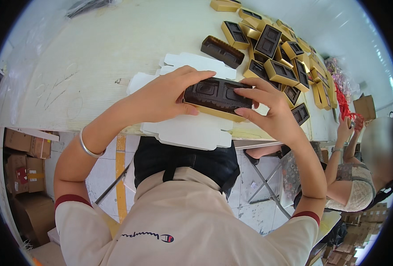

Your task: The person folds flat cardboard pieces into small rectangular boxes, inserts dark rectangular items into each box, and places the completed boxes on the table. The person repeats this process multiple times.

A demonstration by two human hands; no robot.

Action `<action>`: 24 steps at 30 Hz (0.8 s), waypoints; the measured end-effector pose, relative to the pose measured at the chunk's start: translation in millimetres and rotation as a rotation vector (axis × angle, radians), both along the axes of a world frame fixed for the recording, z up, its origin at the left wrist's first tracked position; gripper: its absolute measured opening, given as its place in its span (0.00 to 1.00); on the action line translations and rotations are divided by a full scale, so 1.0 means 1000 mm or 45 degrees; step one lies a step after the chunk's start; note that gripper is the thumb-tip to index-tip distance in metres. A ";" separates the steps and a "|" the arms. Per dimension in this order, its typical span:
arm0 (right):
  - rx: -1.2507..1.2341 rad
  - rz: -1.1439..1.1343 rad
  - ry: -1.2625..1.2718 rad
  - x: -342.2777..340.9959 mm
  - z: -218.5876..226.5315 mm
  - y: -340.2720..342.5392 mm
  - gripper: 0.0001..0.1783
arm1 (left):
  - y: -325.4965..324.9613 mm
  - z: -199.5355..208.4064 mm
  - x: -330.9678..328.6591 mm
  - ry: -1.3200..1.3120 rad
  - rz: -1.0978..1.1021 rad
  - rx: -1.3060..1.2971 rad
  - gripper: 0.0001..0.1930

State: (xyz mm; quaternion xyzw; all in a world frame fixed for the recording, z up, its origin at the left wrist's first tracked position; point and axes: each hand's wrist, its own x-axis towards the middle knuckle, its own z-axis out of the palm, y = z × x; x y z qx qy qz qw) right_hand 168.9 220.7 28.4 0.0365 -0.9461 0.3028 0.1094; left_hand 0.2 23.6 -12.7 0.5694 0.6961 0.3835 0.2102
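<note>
A gold box (218,111) with a dark brown plastic tray (214,90) seated at its top is between my hands, over the table's near edge. My left hand (167,94) grips its left end, with the thumb on the near side and the fingers along the far side. At the right end, my right hand (269,101) holds it, fingertips resting on the tray. Beneath the box lies a flat white cardboard blank (187,131), partly hidden by my hands and the box. Just beyond the blank is a loose dark brown tray (222,51).
Many gold boxes with brown trays (281,73) are heaped at the far right of the pale table (94,57). Farther right, a seated person (349,177) handles red ribbon (342,99). Cardboard boxes (30,173) stand below the table at left.
</note>
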 end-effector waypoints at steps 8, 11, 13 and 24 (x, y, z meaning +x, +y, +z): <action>0.059 0.277 -0.171 -0.013 0.014 0.031 0.23 | 0.000 0.007 0.000 0.169 -0.035 -0.131 0.37; 0.148 0.309 -0.017 -0.016 0.005 0.025 0.21 | 0.000 0.006 0.003 0.179 0.025 -0.068 0.37; 0.202 0.289 0.082 -0.012 -0.002 0.012 0.20 | 0.001 0.005 0.002 0.386 0.034 -0.092 0.37; 0.959 0.565 0.183 -0.022 0.011 0.010 0.17 | 0.010 0.006 -0.011 0.424 -0.046 -0.167 0.34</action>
